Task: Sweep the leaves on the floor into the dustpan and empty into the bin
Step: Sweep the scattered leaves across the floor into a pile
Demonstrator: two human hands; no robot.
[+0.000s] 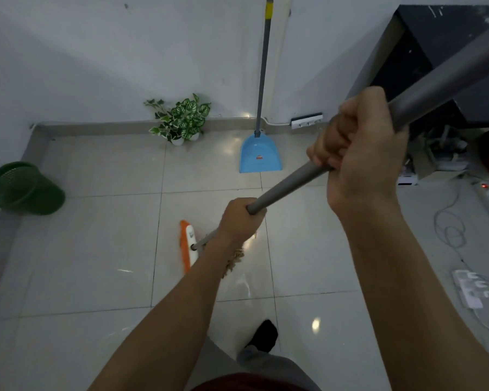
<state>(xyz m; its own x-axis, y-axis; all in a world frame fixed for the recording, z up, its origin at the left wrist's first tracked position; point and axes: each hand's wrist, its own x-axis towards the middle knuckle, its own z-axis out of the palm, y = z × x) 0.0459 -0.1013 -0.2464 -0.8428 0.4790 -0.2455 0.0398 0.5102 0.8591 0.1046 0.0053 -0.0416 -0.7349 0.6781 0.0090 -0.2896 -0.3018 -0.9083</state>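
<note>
Both hands grip a grey broom handle (288,184) that slants from upper right down to the floor. My left hand (240,218) holds it low, my right hand (359,153) higher up. The orange and white broom head (187,245) rests on the tiles left of my left forearm. Tan dry leaves (233,262) peek out beside that forearm, mostly hidden. A blue dustpan (259,155) with a long grey handle stands against the far wall. A green mesh bin (20,189) lies tipped at the left wall.
Two small potted plants (182,121) sit at the far wall's base. A dark cabinet (446,69) fills the upper right. Power strips (307,121) and loose cables (452,230) lie along the right side of the floor. My dark-socked foot (263,335) is below.
</note>
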